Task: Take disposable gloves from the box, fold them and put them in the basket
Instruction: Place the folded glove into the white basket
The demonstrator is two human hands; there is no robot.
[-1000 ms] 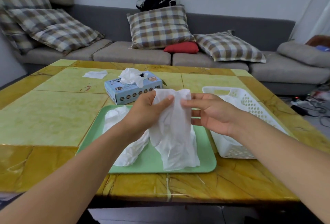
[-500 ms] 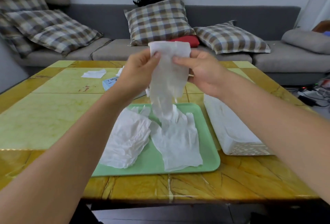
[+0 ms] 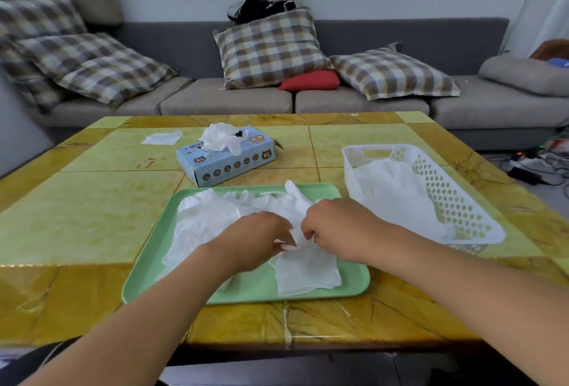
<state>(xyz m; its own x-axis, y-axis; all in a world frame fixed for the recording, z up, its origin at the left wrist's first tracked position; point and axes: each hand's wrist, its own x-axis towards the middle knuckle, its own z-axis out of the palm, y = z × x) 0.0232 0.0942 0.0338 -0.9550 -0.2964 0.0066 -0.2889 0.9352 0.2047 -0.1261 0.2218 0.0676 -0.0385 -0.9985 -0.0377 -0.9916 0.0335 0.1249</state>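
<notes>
White, thin plastic is back down on the green tray (image 3: 351, 287) at lower centre of the frame: half a second ago I held this glove (image 3: 303, 271) up in front of me by its cuff, letting it hang, and now I have lowered it flat onto the tray. My left hand (image 3: 252, 241) and right hand (image 3: 335, 225) have dropped with it and sit close together over its middle, fingers curled and pinching the film; how much of it each pinch holds I cannot tell, since the knuckles hide the tips.

I take this to mean the shaking-out is over and the folding begins, most likely one half drawn over the other.

A second glove (image 3: 200, 225) lies crumpled on the tray's left part, not yet folded. At right of the frame the white basket (image 3: 455, 201) already holds folded gloves, and the blue box (image 3: 228, 161), above the tray on the worktop (image 3: 77, 216), has more sticking out of its slot.
</notes>
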